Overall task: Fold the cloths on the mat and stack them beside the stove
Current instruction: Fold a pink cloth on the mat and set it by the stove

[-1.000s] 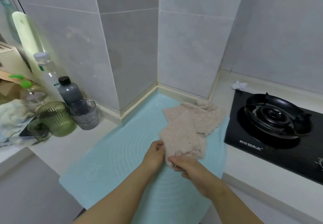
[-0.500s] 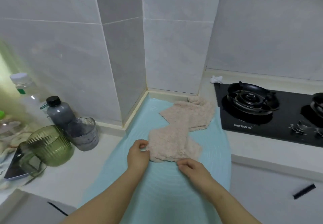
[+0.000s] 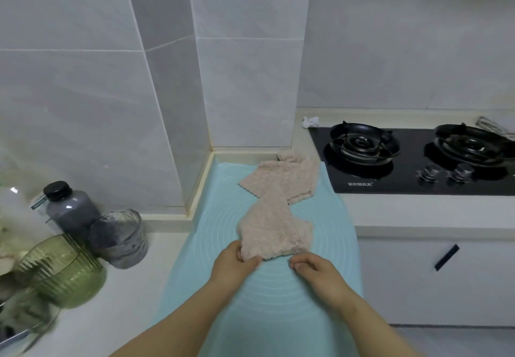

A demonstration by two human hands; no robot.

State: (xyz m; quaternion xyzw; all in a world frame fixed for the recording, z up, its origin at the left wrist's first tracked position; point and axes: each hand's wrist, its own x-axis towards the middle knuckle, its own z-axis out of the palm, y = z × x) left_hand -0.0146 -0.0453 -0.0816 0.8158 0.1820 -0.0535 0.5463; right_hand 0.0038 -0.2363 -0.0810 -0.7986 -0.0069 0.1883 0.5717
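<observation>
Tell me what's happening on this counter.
A person is handling cloths on the mat. The left hand pinches a corner of the near cloth; the right hand sits curled at its near edge, grip unclear. The far cloth lies at the mat's far end beside the stove. Neither looks neatly folded yet.

The nearer cloth (image 3: 274, 234) in front of me is nubbly, matt pinkish terry, and the farther cloth (image 3: 281, 181) looks the same to me. My mat (image 3: 278, 301) is a smooth, rubbery sheet with a soft sheen. The stove (image 3: 390, 186) top is glossy black, its burners (image 3: 362, 145) dark metal. The wall tiles (image 3: 245, 92) shine faintly, and the green cup (image 3: 64, 270) is ribbed and see-through.
</observation>
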